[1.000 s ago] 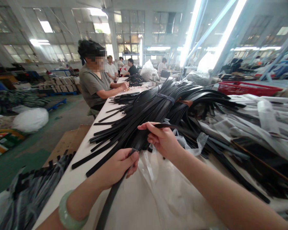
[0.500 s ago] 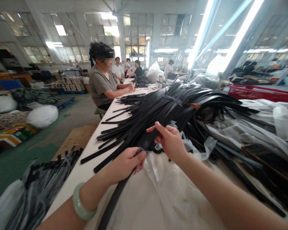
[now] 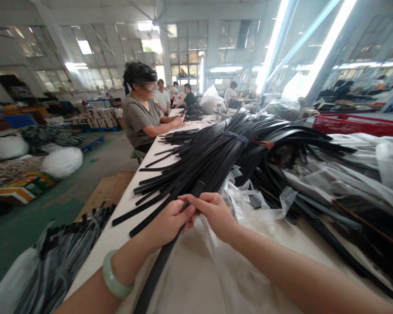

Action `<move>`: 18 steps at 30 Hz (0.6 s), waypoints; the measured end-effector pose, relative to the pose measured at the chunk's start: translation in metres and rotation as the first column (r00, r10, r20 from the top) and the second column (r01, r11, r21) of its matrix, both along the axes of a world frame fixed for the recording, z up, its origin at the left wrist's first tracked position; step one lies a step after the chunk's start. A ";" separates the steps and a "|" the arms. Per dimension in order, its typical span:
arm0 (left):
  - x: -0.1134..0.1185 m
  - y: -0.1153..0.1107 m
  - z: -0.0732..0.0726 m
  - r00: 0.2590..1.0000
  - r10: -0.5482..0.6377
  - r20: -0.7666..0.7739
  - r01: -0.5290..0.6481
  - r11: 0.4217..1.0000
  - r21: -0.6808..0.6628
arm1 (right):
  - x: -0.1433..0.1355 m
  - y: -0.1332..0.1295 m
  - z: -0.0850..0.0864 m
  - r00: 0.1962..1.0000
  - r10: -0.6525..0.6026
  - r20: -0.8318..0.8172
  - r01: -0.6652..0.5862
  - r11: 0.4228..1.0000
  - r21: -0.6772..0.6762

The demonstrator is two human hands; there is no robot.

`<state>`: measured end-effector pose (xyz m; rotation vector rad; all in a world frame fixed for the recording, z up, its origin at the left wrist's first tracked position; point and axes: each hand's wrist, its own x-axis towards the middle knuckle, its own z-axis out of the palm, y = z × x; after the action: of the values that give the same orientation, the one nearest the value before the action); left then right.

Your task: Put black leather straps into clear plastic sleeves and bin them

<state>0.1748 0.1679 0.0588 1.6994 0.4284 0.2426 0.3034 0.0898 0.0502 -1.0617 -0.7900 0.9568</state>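
Observation:
A long flat black strap (image 3: pixel 162 266) runs from the near table edge up into my hands. My left hand (image 3: pixel 172 218) is closed round it, thumb on top. Touching the left, my right hand (image 3: pixel 216 213) pinches at the strap's upper part; its fingertips partly hide what they grip. Just beyond my hands lies a big bundle of black straps (image 3: pixel 209 152), bound with a dark tie (image 3: pixel 236 137). Clear plastic film (image 3: pixel 236 196) lies beside and beneath my right hand. A pale green bangle (image 3: pixel 114 274) circles my left wrist.
A white table (image 3: pixel 94 266) stretches away from me. Grey and black strips (image 3: pixel 65 257) hang or lie at its left side. To the right are plastic wrapping (image 3: pixel 343 170) and a red crate (image 3: pixel 360 125). Along the left side sits a co-worker in grey (image 3: pixel 142 113).
My right hand has come down and left from above the bundle to meet my left hand at the strap. The left hand stays closed on it.

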 end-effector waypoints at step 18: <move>-0.001 0.006 -0.004 0.996 0.049 0.073 -0.053 0.998 0.047 | 0.000 -0.001 -0.007 0.926 -0.034 0.376 -0.002 0.996 0.093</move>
<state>0.1737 0.1735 0.0551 1.7230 0.4155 0.3531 0.3031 0.0892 0.0437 -1.1867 -1.1294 0.7007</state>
